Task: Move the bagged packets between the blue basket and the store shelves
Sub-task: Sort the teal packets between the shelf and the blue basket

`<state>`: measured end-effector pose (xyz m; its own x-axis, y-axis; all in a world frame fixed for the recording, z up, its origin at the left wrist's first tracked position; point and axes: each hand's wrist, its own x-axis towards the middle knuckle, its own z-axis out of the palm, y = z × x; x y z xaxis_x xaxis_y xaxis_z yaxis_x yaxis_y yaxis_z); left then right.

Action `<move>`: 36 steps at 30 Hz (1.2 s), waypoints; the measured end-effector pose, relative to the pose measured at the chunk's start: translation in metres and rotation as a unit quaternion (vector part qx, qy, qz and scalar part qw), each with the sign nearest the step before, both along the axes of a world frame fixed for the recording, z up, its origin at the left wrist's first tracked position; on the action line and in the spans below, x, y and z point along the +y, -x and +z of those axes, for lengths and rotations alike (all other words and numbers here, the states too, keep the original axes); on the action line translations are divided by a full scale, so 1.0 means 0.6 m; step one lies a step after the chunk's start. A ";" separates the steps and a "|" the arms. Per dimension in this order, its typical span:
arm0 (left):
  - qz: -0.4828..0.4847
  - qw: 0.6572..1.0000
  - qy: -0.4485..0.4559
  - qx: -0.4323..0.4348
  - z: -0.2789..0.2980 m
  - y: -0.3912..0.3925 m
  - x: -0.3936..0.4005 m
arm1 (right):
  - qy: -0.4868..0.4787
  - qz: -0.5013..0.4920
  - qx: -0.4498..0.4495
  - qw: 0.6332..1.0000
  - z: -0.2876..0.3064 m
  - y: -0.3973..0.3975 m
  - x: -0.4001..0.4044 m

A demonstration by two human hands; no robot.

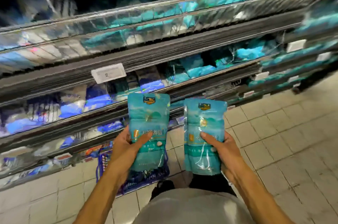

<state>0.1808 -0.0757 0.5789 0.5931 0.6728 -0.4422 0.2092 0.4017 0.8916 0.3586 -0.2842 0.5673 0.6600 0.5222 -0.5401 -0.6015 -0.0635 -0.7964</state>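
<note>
I hold two teal bagged packets upright in front of me. My left hand grips the left packet at its lower half, thumb across the front. My right hand grips the right packet the same way. Below the left packet, the blue basket stands on the floor, mostly hidden by the packet and my left arm. The store shelves run across the view, blurred, stocked with teal and blue packets.
White price tags sit on the shelf edges. Beige floor tiles spread to the right and in front of the shelves. My dark shoes stand just behind the basket.
</note>
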 end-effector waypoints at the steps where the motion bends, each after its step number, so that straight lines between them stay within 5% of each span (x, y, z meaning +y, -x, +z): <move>1: -0.030 1.000 0.000 -0.004 -0.002 -0.028 -0.012 | 0.000 -0.028 -0.003 1.000 0.003 -0.008 -0.026; 9: -0.192 0.981 -0.021 -0.012 -0.021 -0.278 -0.186 | 0.004 -0.200 -0.027 0.979 0.016 -0.110 -0.264; 20: -0.244 0.969 0.024 -0.031 -0.001 -0.560 -0.491 | 0.009 -0.286 -0.042 0.957 0.021 -0.304 -0.585; 36: -0.265 0.956 0.018 -0.125 0.036 -0.996 -0.557 | -0.025 -0.272 -0.082 0.958 0.056 -0.728 -0.645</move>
<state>0.7783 -0.4096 0.6006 0.9366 0.2357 -0.2592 0.1741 0.3289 0.9282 0.7956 -0.6713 0.6010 0.9160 0.0990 -0.3887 -0.4008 0.2638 -0.8774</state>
